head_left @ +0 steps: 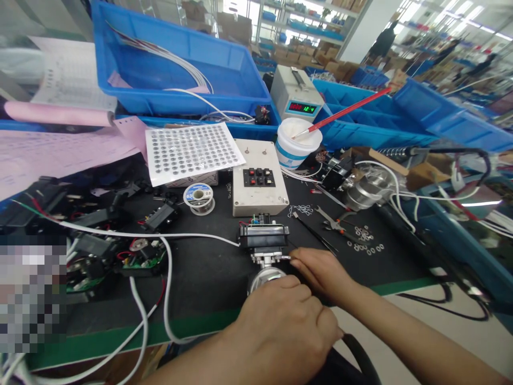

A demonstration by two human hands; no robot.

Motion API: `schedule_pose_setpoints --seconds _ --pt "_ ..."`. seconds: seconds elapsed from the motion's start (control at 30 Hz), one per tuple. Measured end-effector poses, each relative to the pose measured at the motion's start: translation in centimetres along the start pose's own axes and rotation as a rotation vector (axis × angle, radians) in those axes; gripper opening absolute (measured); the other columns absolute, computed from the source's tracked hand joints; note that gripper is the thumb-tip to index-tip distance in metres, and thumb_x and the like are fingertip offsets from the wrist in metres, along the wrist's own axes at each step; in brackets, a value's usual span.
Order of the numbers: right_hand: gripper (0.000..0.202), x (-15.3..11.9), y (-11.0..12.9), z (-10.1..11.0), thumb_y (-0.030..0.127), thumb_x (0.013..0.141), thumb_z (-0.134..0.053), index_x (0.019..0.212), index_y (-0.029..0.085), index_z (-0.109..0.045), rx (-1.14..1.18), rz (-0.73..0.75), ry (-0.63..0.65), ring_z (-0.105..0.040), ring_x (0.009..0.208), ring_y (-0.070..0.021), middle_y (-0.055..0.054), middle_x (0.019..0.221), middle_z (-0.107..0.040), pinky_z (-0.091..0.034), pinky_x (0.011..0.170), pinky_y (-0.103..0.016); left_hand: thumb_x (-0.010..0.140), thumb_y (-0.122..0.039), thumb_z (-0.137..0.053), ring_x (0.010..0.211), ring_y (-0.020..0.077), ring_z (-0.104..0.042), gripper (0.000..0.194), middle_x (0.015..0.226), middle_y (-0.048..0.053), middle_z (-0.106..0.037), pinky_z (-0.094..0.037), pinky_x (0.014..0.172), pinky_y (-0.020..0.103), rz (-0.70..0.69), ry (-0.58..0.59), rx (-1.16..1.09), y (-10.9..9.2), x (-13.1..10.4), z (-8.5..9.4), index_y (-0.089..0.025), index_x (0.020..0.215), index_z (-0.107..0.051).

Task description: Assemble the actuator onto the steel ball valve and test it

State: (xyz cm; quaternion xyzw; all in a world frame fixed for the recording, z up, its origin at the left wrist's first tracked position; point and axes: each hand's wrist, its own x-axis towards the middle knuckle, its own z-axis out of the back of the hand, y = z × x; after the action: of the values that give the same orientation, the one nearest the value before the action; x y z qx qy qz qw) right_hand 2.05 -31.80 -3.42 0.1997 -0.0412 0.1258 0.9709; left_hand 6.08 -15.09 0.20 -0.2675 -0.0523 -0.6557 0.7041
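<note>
A motorized valve with a black actuator (264, 237) stands on the dark mat in front of me. Its round metal body (265, 279) lies partly under my left hand (286, 321), whose fingers are curled over it with the back of the hand toward me. My right hand (320, 272) is closed at the valve's right side, fingertips by a small metal piece (284, 258) below the actuator. What those fingers pinch is mostly hidden. A white cable (192, 235) runs from the actuator to the left.
Behind the valve stands a grey switch box (260, 160), with a solder spool (199, 199) to its left and a white tub (298, 141) behind. Tweezers (315, 232), a wrench (326, 218) and metal rings (363, 240) lie right. Open actuators (140, 256) sit left.
</note>
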Motion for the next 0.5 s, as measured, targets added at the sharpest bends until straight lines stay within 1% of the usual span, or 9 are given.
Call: schedule_pose_setpoints --seconds 0.07,0.13,0.23,0.3,0.37,0.43,0.5 --pt "0.028 -0.1 0.7 2.3 0.028 0.095 -0.03 0.085 0.017 -0.055 -0.172 -0.028 0.052 -0.058 0.065 -0.0123 -0.002 0.072 -0.061 -0.037 0.057 -0.022 0.085 -0.03 -0.048 0.058 0.0134 -0.052 0.021 0.063 -0.004 -0.059 -0.033 0.059 0.03 0.002 0.018 0.007 -0.1 0.0 0.0 -0.018 0.068 -0.047" --pt "0.024 0.3 1.8 4.5 0.028 0.092 -0.037 0.081 0.019 -0.056 -0.372 -0.007 0.103 -0.058 0.061 -0.0142 -0.001 0.068 -0.06 -0.033 0.051 -0.024 0.084 -0.031 -0.049 0.058 0.0138 -0.053 0.021 0.063 -0.003 -0.06 -0.034 0.059 0.03 0.0 0.044 0.014 -0.2 0.1 -0.1 -0.018 0.068 -0.048" --pt "0.013 1.6 3.9 6.5 0.021 0.085 -0.049 0.073 0.02 -0.056 -0.557 0.017 0.232 -0.057 0.055 -0.017 0.0 0.063 -0.059 -0.023 0.044 -0.027 0.081 -0.027 -0.053 0.06 0.0155 -0.055 0.016 0.066 0.0 -0.063 -0.039 0.065 0.033 -0.011 0.095 0.012 -0.3 0.5 -0.3 -0.017 0.069 -0.051" --pt "0.01 2.5 5.0 7.0 0.012 0.078 -0.055 0.071 0.02 -0.056 -0.608 -0.02 0.322 -0.057 0.054 -0.0187 -0.001 0.063 -0.059 -0.019 0.043 -0.028 0.079 -0.021 -0.054 0.06 0.0168 -0.057 0.01 0.069 0.003 -0.065 -0.041 0.064 0.034 -0.031 0.126 -0.002 -0.2 1.0 -0.4 -0.015 0.071 -0.054" --pt "0.014 3.2 5.6 7.1 0.007 0.072 -0.058 0.071 0.021 -0.057 -0.619 -0.06 0.385 -0.057 0.054 -0.0203 -0.001 0.064 -0.06 -0.019 0.043 -0.029 0.076 -0.017 -0.055 0.058 0.0176 -0.057 0.006 0.068 0.004 -0.065 -0.042 0.059 0.034 -0.044 0.176 -0.03 0.0 1.4 -0.4 -0.015 0.071 -0.057" --pt "0.016 3.6 5.6 7.0 0.006 0.071 -0.058 0.072 0.021 -0.058 -0.601 -0.075 0.415 -0.058 0.055 -0.0206 -0.001 0.065 -0.06 -0.02 0.043 -0.029 0.075 -0.019 -0.056 0.055 0.0177 -0.056 0.007 0.063 0.003 -0.064 -0.04 0.051 0.032 -0.049 0.219 -0.066 0.4 1.7 -0.4 -0.016 0.069 -0.059" --pt "0.013 3.9 5.3 6.9 0.009 0.072 -0.059 0.071 0.022 -0.058 -0.572 -0.061 0.399 -0.057 0.055 -0.0199 0.0 0.065 -0.06 -0.022 0.043 -0.029 0.075 -0.022 -0.056 0.049 0.0164 -0.054 0.011 0.058 0.002 -0.063 -0.035 0.043 0.029 -0.061 0.223 -0.1 0.8 1.9 -0.4 -0.016 0.067 -0.058"
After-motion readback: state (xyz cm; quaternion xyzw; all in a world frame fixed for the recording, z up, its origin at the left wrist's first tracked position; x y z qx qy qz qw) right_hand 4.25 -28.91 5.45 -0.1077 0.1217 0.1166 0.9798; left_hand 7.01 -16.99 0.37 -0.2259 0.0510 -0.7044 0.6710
